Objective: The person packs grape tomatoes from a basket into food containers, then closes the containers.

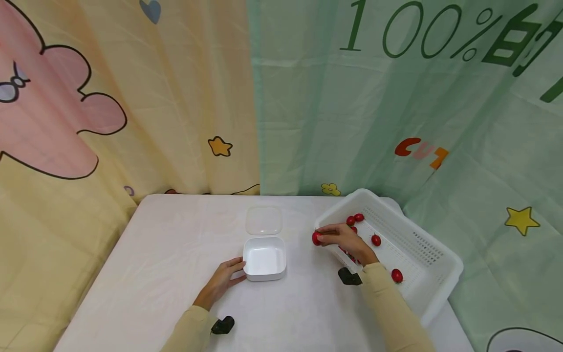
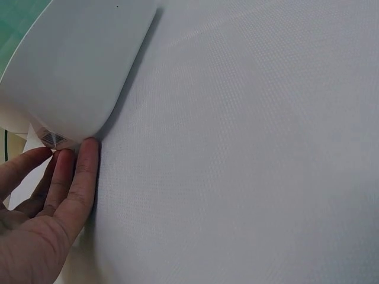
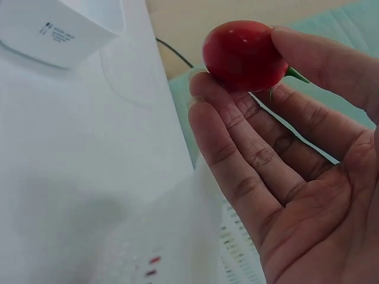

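Note:
A red cherry tomato [image 3: 244,54] with a green stem is pinched between the thumb and fingers of my right hand [image 1: 348,241], just past the left rim of the white perforated basket [image 1: 433,288]. My left hand [image 1: 223,279] rests its fingertips against the left side of a small square white container [image 1: 265,259], whose inside shows bare in the head view. In the left wrist view, nearly straight fingers [image 2: 80,183] touch the container's lower corner. Other tomatoes [image 1: 376,240] lie loose in the basket, some partly hidden by my right hand and forearm.
Behind the container lies a clear lid [image 1: 264,220], flat on the white-covered table [image 1: 176,244]. Printed curtains [image 1: 308,122] hang along the table's back and sides. The basket sits at an angle over the table's right part.

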Available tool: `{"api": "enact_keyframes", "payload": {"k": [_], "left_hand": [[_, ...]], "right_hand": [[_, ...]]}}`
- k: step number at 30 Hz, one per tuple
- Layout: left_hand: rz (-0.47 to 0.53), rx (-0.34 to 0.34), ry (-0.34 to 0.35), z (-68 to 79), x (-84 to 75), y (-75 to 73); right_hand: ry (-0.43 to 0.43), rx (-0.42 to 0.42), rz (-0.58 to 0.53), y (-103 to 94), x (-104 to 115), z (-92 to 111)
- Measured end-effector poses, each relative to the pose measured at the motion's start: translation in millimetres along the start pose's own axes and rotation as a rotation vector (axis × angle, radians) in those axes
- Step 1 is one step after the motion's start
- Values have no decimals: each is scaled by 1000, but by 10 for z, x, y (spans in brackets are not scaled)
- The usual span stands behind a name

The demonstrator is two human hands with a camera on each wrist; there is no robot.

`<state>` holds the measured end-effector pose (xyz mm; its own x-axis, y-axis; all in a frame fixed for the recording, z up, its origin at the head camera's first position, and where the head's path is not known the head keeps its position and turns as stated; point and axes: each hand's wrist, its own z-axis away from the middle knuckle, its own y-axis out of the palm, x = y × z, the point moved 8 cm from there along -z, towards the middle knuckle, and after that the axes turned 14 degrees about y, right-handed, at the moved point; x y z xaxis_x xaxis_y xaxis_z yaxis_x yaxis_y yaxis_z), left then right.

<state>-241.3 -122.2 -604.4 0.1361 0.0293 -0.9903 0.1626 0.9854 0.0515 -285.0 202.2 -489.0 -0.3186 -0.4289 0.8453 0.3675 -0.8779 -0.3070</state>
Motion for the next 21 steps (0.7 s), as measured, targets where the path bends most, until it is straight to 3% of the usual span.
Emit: {"api": "enact_keyframes", "payload": {"k": [21], "left_hand": [[3, -14, -5, 30, -7, 1]], "right_hand": [[17, 103, -74, 712, -50, -297]]}}
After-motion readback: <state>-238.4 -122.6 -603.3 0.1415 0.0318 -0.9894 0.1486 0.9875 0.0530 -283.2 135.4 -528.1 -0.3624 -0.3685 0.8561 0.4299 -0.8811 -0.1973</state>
